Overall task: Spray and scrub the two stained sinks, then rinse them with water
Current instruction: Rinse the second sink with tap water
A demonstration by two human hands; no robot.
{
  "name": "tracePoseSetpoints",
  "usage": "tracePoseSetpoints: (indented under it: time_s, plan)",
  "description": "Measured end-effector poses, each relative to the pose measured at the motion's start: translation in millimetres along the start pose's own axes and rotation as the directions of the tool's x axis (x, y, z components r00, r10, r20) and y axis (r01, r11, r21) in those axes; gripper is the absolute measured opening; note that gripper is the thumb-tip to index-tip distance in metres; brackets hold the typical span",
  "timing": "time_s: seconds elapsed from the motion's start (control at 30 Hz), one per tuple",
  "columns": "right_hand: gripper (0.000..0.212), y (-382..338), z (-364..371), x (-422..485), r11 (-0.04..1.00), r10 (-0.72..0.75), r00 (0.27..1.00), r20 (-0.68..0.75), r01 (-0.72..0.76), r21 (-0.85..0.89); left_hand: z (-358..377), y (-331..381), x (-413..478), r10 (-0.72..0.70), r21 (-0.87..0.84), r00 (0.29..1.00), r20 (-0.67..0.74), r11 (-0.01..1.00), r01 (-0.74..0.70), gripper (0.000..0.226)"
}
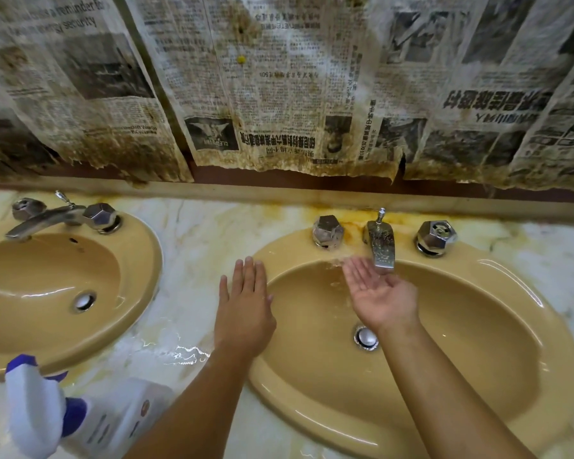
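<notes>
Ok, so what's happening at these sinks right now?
A person is rinsing the right sink. The right hand is cupped palm-up under the spout, catching water, while the left hand rests flat on the basin's left rim. Both hands are empty. The spray bottle lies on the wet marble counter beside the left sink. Orange stains remain behind the right faucet.

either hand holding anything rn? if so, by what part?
Nothing held. Left hand lies flat, palm down, at the right sink's left rim. Right hand is open, palm up, cupped under the faucet spout. Spray bottle lies untouched on the counter.
</notes>
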State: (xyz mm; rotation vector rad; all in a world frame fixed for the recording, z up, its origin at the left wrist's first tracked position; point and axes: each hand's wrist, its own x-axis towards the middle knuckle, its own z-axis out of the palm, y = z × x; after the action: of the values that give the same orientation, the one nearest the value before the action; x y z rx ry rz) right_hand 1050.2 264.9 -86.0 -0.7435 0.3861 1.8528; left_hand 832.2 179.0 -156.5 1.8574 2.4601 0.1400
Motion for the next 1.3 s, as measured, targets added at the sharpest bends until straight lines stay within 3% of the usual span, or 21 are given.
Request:
tracePoseSetpoints:
  time_s: [0.13, 0.27, 0.37, 0.5, 0.6, 0.77, 0.8, 0.87, 0.9, 0.93, 1.0, 1.07, 1.1, 1.13, 1.2, 1.3]
  plan:
    - [0.048, -11.0, 1.8, -1.4, 0.998, 0.018, 0.999, 0.039, -0.020, 0.053, -5.5, 4.5, 1.4, 0.000, 0.037, 1.000, 0.026, 0.999, -0.001, 0.064]
    - [0.048, -13.3, 1.6, 2.4, 0.999, 0.003, 0.998, -0.061, 0.000, 0.045, -4.6, 4.3, 0.6, 0.001, 0.029, 1.000, 0.021, 1.000, -0.002, 0.065]
    - [0.047, -14.5, 5.7, 2.0, 0.998, 0.033, 0.999, -0.021, -0.032, 0.050, -3.4, 3.1, 1.6, 0.001, 0.033, 1.000, 0.010, 0.999, -0.001, 0.064]
    - [0.047, -17.1, 7.2, 2.6, 1.000, 0.006, 0.996, -0.086, -0.004, 0.026, -2.3, 2.2, 2.3, 0.016, 0.025, 1.000, 0.011, 1.000, -0.016, 0.064]
    - [0.047, -17.2, 10.6, -2.4, 0.999, 0.003, 1.000, -0.014, -0.003, 0.035, -0.7, 1.1, 8.1, 0.049, 0.060, 0.999, 0.004, 0.997, -0.049, 0.065]
    - [0.044, -5.0, -0.1, 0.9, 0.996, -0.083, 0.995, -0.049, 0.083, 0.010, 0.3, -4.4, 20.6, 0.176, 0.131, 0.984, -0.003, 0.976, -0.174, 0.068]
    - [0.045, 6.9, -1.7, -1.1, 0.996, -0.090, 0.996, -0.023, 0.089, -0.027, -0.5, -4.5, 23.4, 0.194, 0.123, 0.981, 0.002, 0.974, -0.192, 0.068]
    - [0.042, 42.4, -3.1, -8.9, 0.945, -0.118, 0.992, 0.036, 0.124, -0.302, -0.6, -5.8, 25.9, 0.220, 0.109, 0.975, 0.012, 0.969, -0.220, 0.068]
    - [0.040, 60.8, -2.7, -13.1, 0.846, -0.162, 0.983, 0.091, 0.186, -0.501, -0.7, -6.6, 26.5, 0.233, 0.107, 0.972, 0.013, 0.967, -0.233, 0.068]
    - [0.038, 76.6, -2.0, -15.5, 0.672, -0.222, 0.957, 0.188, 0.290, -0.681, -0.7, -8.0, 27.2, 0.243, 0.098, 0.970, 0.013, 0.965, -0.243, 0.067]
    - [0.036, 91.5, -2.0, -5.9, 0.129, -0.238, 0.851, 0.469, 0.506, -0.853, -2.6, -10.0, 28.3, 0.251, 0.053, 0.968, 0.027, 0.966, -0.252, 0.068]
    - [0.044, 84.5, -1.3, 16.6, -0.440, 0.042, 0.776, 0.629, 0.580, -0.686, -4.0, -11.1, 29.2, 0.251, 0.028, 0.967, 0.041, 0.967, -0.252, 0.071]
    - [0.049, 75.7, -2.1, 29.9, -0.655, 0.159, 0.776, 0.610, 0.545, -0.524, -4.4, -11.1, 29.8, 0.244, 0.021, 0.969, 0.046, 0.969, -0.246, 0.072]
    - [0.053, 66.9, -3.0, 41.8, -0.801, 0.187, 0.790, 0.583, 0.466, -0.375, -5.2, -10.7, 31.0, 0.236, 0.014, 0.971, 0.047, 0.971, -0.237, 0.072]
    - [0.058, 59.9, -4.1, 49.8, -0.916, 0.127, 0.806, 0.578, 0.318, -0.243, -6.1, -9.3, 33.6, 0.224, 0.010, 0.974, 0.044, 0.974, -0.225, 0.070]
    - [0.058, 67.1, -27.2, 36.3, -0.819, 0.164, 0.747, 0.645, 0.468, -0.333, -8.0, -7.1, 36.7, 0.225, 0.002, 0.973, 0.056, 0.974, -0.226, 0.070]
